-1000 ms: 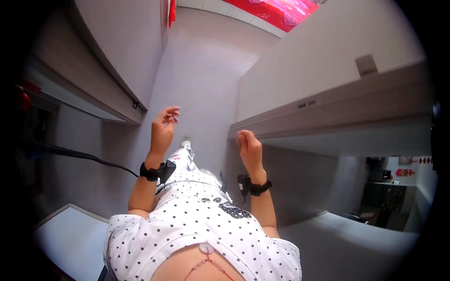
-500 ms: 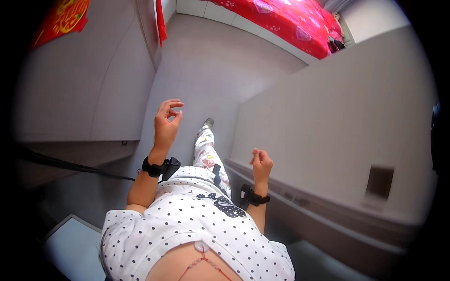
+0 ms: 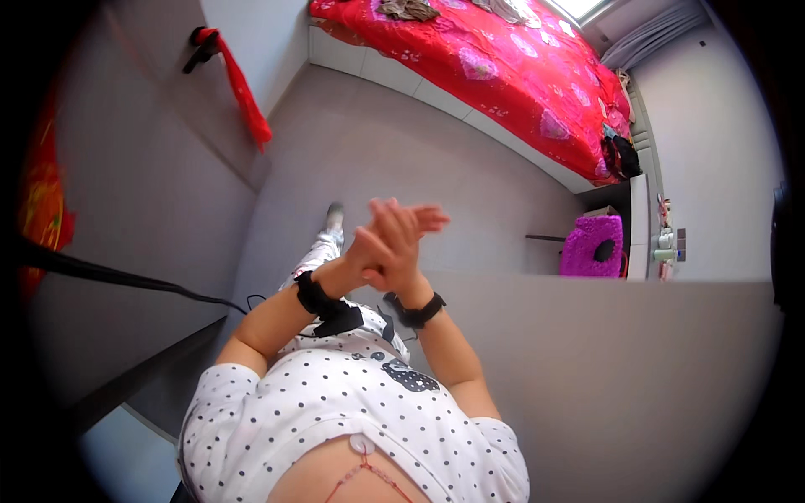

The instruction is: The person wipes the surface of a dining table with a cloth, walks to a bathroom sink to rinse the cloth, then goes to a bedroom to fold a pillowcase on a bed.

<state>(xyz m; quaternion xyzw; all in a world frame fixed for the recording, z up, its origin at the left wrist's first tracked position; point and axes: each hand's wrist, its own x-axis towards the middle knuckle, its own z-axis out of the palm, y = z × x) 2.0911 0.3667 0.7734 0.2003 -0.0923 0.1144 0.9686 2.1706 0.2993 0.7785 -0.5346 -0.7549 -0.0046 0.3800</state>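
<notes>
My left hand and my right hand touch in front of my body, above the floor. The right hand lies across the left, its fingers pointing up and a little apart. From behind it, the left hand's fingers stretch out to the right, slightly blurred. I see no object in either hand, though the space between the palms is hidden. Each wrist wears a black strap with a small black box, one on the left wrist and one on the right wrist.
A bed with a red flowered cover stands ahead. At left, a red cloth hangs from a black door handle. A purple chair is by a desk at right, beyond a grey panel. A black cable runs at left.
My hands were apart and have come together, the right one rising to the left. I have moved forward: the bed is nearer, and the chair and door handle have come into view.
</notes>
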